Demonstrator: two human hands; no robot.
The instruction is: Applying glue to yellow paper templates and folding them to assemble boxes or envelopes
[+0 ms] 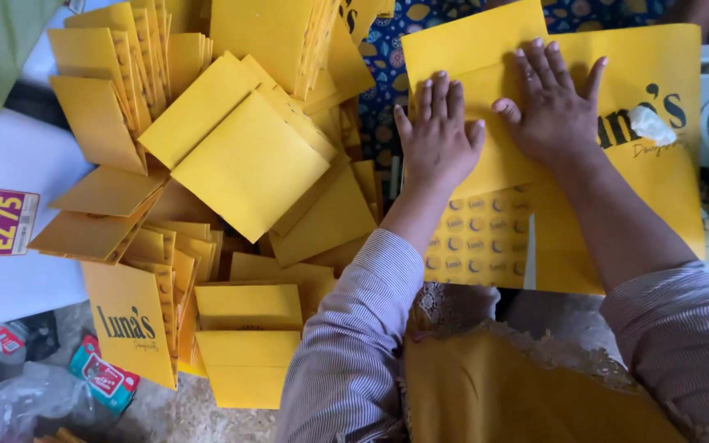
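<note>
left hand (435, 139) and right hand (553, 105) open, flat, pressing yellow paper bag (486, 49); bag's lower part hidden under wrists; sticker sheet (486, 238) partly covered; yellow bag pile (231, 164) cut off at top.

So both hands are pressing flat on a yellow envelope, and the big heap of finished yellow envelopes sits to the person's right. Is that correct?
Not quite. The head view shows the heap to the person's left, not right. The rest holds: the left hand and right hand press flat on a yellow envelope.
</note>
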